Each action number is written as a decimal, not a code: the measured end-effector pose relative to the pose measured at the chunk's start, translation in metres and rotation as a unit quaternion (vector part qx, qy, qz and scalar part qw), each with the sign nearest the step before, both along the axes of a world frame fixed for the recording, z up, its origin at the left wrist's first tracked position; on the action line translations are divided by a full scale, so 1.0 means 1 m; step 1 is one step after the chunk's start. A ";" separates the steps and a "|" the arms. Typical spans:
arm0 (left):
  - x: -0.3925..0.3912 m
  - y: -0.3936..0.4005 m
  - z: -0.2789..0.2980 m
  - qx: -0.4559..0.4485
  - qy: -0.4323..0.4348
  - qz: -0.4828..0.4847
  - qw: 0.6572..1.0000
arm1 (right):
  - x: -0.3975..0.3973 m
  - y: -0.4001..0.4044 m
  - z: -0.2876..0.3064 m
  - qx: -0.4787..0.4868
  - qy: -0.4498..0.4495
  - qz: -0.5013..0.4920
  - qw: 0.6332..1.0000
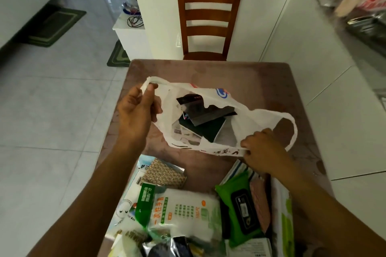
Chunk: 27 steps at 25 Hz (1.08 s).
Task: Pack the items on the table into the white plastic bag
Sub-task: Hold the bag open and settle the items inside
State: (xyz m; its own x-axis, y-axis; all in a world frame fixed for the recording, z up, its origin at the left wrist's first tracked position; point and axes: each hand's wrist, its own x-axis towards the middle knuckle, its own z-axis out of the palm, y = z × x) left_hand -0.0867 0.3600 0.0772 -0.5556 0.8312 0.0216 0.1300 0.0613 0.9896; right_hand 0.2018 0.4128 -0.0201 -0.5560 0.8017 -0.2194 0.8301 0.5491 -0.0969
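Packets of disposable gloves (179,213) and green wipes (240,206) wait nearest, short of the white plastic bag (208,129). Left hand (135,115) and right hand (265,152) pinch its rim open above the surface (261,81); next, one hand must release to load.

Head-worn view — looking forward and down, close over the table (261,81).

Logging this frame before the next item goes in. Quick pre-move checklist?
1. White plastic bag mouth open: ok.
2. Left hand pinching one handle: ok.
3. Right hand gripping near rim: ok.
4. Room left in bag: cannot tell; dark flat items already inside.
5. A hand free to pick: not ok, both hold the bag.
6. Items in reach: ok; green wipes pack and glove packet lie near.
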 end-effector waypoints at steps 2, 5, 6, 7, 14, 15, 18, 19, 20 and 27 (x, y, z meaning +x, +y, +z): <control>-0.006 -0.001 0.006 -0.009 0.018 -0.001 1.000 | 0.005 -0.028 0.023 0.071 0.105 -0.015 0.992; -0.002 -0.009 -0.003 -0.038 0.023 -0.023 0.999 | 0.002 -0.113 0.012 0.085 0.190 -0.164 0.964; 0.000 -0.012 -0.007 -0.045 0.018 -0.025 0.999 | -0.003 -0.140 -0.003 -0.003 0.146 -0.227 0.963; 0.001 -0.015 -0.011 -0.051 0.014 -0.022 0.998 | -0.005 -0.160 -0.024 -0.094 0.073 -0.261 0.958; 0.010 -0.019 -0.016 -0.059 0.002 -0.005 0.998 | -0.003 -0.158 -0.059 -0.170 0.169 -0.399 0.885; 0.012 -0.019 -0.016 -0.051 -0.006 -0.009 0.999 | 0.003 -0.156 -0.049 -0.202 0.272 -0.431 0.836; 0.012 -0.017 -0.016 -0.029 -0.024 -0.030 0.999 | 0.021 -0.156 -0.005 -0.228 0.435 -0.398 0.775; 0.011 -0.016 -0.017 -0.025 -0.021 -0.034 0.999 | 0.018 -0.153 0.017 -0.221 0.477 -0.352 0.774; 0.011 -0.015 -0.017 -0.025 -0.018 -0.036 0.999 | 0.011 -0.148 0.043 -0.213 0.535 -0.283 0.767; 0.006 -0.015 -0.006 0.003 -0.017 -0.054 0.998 | -0.090 0.004 0.090 -0.105 0.261 0.027 0.959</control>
